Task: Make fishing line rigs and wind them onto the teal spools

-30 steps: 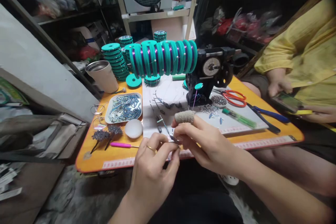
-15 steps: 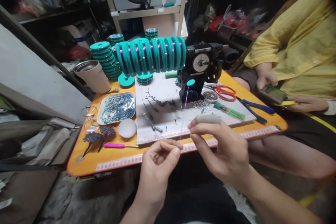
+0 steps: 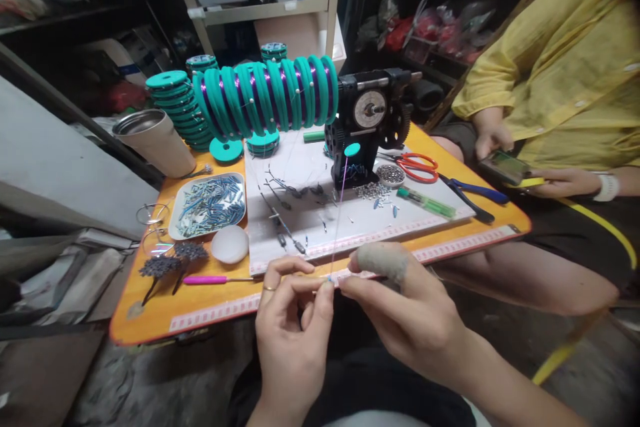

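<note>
Left hand: the person's left hand [image 3: 295, 330], at the lower middle of the frame, pinches a tiny blue piece [image 3: 329, 279] between thumb and forefinger; a ring [image 3: 269, 289] sits on one finger.
Right hand: the right hand [image 3: 407, 310] is just to the right of it, fingers bent and a grey finger wrap [image 3: 383, 261] around one of them; whether its fingertips grip anything cannot be told.
Thread: a thin thread [image 3: 343, 188], purple toward the top, runs from the pinched piece up to a small teal disc [image 3: 353, 149] near the centre.
Winding machine: a black machine [image 3: 363, 123] right of centre carries a row of teal spools [image 3: 267, 97] wound with purple.
White board: dark beaded sprigs [image 3: 285, 188] lie on the board [image 3: 345, 230] in the middle, with a dish of silver beads [image 3: 391, 175] and a green-capped tube [image 3: 427, 203] to the right.
Bench, left side: the orange bench [image 3: 130, 327] bears a tray of blue tube beads [image 3: 209, 205], a white bowl [image 3: 230, 245], a pink-handled tool [image 3: 206, 280], dark beaded flowers [image 3: 163, 265] and a pale tumbler [image 3: 156, 143] beside stacked spools [image 3: 170, 103].
Bench, right side: red-handled scissors [image 3: 419, 168] lie near blue-handled pliers [image 3: 480, 192].
Co-worker: at the right edge, a person in a yellow shirt [image 3: 560, 67] holds a phone [image 3: 505, 168].
</note>
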Action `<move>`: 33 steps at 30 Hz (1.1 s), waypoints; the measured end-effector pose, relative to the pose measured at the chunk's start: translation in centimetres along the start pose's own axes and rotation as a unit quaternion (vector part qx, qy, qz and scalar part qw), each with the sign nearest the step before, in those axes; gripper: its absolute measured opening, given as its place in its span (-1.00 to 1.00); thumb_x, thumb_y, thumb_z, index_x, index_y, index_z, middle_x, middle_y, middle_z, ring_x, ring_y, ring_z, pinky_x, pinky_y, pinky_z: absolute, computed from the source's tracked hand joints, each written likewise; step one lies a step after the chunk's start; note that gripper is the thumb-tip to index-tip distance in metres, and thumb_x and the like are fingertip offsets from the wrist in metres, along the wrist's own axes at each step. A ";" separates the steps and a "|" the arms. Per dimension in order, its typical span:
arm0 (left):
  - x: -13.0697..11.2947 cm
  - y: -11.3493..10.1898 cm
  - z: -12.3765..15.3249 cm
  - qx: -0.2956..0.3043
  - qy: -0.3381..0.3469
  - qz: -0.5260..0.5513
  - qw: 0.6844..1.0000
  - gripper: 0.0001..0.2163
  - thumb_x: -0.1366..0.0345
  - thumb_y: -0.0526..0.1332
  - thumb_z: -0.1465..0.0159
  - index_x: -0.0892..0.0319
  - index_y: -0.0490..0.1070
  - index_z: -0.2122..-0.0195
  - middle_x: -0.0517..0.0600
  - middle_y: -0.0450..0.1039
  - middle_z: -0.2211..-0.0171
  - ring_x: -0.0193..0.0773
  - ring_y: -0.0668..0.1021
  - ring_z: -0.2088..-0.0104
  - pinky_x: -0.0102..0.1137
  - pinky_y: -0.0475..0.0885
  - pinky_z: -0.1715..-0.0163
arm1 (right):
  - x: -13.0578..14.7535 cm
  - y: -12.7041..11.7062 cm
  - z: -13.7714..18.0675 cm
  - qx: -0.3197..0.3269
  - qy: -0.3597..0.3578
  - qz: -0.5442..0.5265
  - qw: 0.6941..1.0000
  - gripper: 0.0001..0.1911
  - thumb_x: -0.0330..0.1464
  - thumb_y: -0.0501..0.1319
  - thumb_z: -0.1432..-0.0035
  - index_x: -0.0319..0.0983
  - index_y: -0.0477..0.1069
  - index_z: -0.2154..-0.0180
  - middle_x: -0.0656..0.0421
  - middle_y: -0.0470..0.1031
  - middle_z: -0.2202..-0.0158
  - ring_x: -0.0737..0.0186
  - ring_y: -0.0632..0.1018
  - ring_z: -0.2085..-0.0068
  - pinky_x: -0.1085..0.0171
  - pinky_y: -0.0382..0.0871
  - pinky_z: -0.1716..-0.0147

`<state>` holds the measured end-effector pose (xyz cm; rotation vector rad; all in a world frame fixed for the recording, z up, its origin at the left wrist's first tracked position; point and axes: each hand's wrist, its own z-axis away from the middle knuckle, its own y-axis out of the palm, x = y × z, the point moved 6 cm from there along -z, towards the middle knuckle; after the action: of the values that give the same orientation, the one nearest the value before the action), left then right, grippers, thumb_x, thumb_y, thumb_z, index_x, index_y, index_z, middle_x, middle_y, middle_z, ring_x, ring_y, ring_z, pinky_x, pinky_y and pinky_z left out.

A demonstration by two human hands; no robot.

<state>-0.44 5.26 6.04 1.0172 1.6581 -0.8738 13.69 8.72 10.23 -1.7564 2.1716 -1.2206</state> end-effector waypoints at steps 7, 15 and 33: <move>-4.2 -0.3 0.4 -0.001 0.282 -0.256 0.925 -0.79 0.63 0.25 -0.13 0.24 0.44 0.26 -0.01 0.24 0.24 -0.51 0.35 0.48 -0.54 0.35 0.52 | -0.4 0.5 -2.2 0.169 -0.036 -0.122 0.977 -0.75 -0.46 0.07 -0.30 -0.20 0.37 0.02 0.11 0.49 0.09 0.26 0.52 0.08 0.28 0.43 0.05; -5.3 0.6 0.0 0.015 0.399 -0.338 0.852 -0.75 0.62 0.30 -0.09 0.31 0.43 0.20 0.06 0.36 0.30 -0.28 0.48 0.33 -0.36 0.41 0.35 | -0.6 0.3 -5.4 0.185 -0.044 -0.047 0.981 -0.76 -0.55 0.03 -0.24 -0.28 0.42 0.15 0.00 0.37 0.12 0.29 0.48 0.24 0.36 0.41 0.32; 3.1 3.1 1.6 -0.013 -0.264 0.319 0.910 -0.90 0.32 0.34 -0.13 0.23 0.49 0.45 -0.02 0.47 0.32 -0.37 0.50 0.29 -0.45 0.42 0.15 | -3.4 2.2 2.0 0.028 0.294 -0.263 0.918 -0.92 -0.40 0.33 -0.08 -0.28 0.56 0.33 0.20 0.38 0.47 0.42 0.40 0.51 0.45 0.28 0.61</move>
<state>2.35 5.76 2.38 1.0888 0.7964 -0.5996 14.12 10.62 6.18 -2.2583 1.9097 -2.1533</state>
